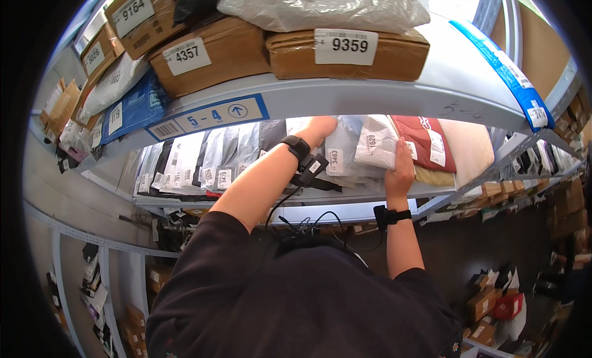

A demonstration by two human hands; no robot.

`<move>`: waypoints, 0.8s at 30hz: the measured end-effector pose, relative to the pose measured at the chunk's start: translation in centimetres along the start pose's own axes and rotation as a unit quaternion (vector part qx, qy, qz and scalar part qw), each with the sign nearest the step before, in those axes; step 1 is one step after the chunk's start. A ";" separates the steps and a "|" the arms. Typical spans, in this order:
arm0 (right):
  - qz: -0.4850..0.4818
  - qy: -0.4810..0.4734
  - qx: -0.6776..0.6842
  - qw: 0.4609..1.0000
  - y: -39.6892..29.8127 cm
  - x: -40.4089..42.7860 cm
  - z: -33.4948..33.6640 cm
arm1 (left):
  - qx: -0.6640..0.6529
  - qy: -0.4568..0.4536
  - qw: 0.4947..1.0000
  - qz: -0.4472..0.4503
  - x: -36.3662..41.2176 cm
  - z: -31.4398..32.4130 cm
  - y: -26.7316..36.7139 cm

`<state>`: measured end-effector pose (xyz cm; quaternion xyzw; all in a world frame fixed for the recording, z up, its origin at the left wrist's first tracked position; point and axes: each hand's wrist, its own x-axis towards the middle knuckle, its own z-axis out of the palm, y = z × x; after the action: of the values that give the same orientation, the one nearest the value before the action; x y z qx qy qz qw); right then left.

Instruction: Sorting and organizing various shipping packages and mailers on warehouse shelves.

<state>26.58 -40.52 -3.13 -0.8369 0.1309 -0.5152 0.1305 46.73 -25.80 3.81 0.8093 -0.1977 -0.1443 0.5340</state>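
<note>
My left hand [322, 128] reaches in among the upright mailer bags on the lower shelf, under the upper shelf's beam. Its fingertips are hidden, so a grip cannot be made out. My right hand [399, 170] is laid, fingers straight and together, along the right edge of a white plastic mailer bag [377, 143]. Whether the thumb pinches that bag is hidden. Left of it stands a pale grey-blue mailer bag [346, 147] with a printed label. Just right of my right hand is a red mailer bag [428, 141], a tan one [434, 177] showing beneath it.
Cardboard boxes [347, 55] and a translucent bag [323, 7] sit on the upper shelf, whose steel beam [333, 97] crosses above my hands. More mailer bags [185, 166] line the lower shelf leftward. Cables [303, 224] hang near my wrists. Parcels [497, 307] are piled at lower right.
</note>
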 end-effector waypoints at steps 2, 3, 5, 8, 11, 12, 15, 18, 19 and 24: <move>-0.011 -0.039 0.015 0.999 0.4 -0.2 -0.3 | -0.020 -0.011 1.000 0.009 0.5 -0.2 -0.2; -0.007 -0.036 0.012 0.999 0.3 -0.6 -0.4 | -0.028 -0.017 0.999 0.006 0.7 -0.5 -0.3; -0.030 -0.130 -0.011 0.991 0.0 -1.2 -0.7 | -0.045 -0.031 0.998 -0.005 1.5 -1.0 -0.6; -0.011 -0.165 0.045 0.985 -2.1 -0.9 -1.8 | -0.065 -0.046 0.997 -0.024 2.1 -1.7 -1.2; -0.030 -0.167 0.080 0.982 -3.5 0.0 -2.3 | -0.080 -0.064 0.994 -0.041 2.7 -1.7 -1.3; -0.046 -0.173 0.062 0.982 -3.2 0.0 -1.9 | -0.081 -0.066 0.994 -0.044 2.9 -1.5 -1.2; -0.057 -0.170 0.041 0.983 -2.9 -0.2 -1.0 | -0.081 -0.069 0.993 -0.052 3.6 -0.7 -1.0; -0.063 -0.154 0.027 0.986 -2.4 0.3 -0.3 | -0.079 -0.066 0.993 -0.062 3.9 0.0 -0.9; -0.061 -0.147 0.021 0.987 -2.1 0.6 -0.1 | -0.081 -0.068 0.992 -0.065 3.9 0.1 -1.0; -0.061 -0.172 0.025 0.983 -1.0 0.3 0.5 | -0.129 -0.111 0.977 -0.127 4.3 0.0 -1.9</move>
<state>27.20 -39.63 -2.77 -0.9159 0.0421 -0.3735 0.1407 50.80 -27.17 1.92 0.7312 -0.1309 -0.3245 0.5857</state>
